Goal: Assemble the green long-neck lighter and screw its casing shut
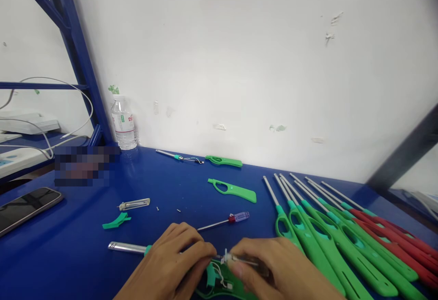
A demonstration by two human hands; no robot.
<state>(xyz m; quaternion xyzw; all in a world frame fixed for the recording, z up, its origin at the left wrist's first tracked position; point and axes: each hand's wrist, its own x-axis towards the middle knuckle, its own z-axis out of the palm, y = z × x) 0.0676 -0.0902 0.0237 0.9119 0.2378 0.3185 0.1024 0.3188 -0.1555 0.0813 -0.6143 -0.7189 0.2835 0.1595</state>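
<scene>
My right hand (pixel 278 263) grips a small translucent fuel tank (pixel 255 263) with a white valve (pixel 226 257) at its left end. Across from the valve, the fingertips of my left hand (pixel 178 256) are pinched together; what they hold is hidden. Beneath both hands lies an opened green lighter shell (pixel 236 294), with a teal trigger (pixel 211 275) and white wires (pixel 219 272) inside. Its silver barrel (pixel 128 247) sticks out left of my left hand. Just beyond my hands rests a screwdriver (pixel 239 217) with a purple and red handle.
Long lighters (pixel 328 236), green and red, fan out at right. Two green shell pieces (pixel 236 191), a loose barrel with wires (pixel 169 155), another tank (pixel 135 204), a teal trigger (pixel 116 221) and small screws (pixel 178 210) lie about. A bottle (pixel 123 124) and phone (pixel 29 206) stand left.
</scene>
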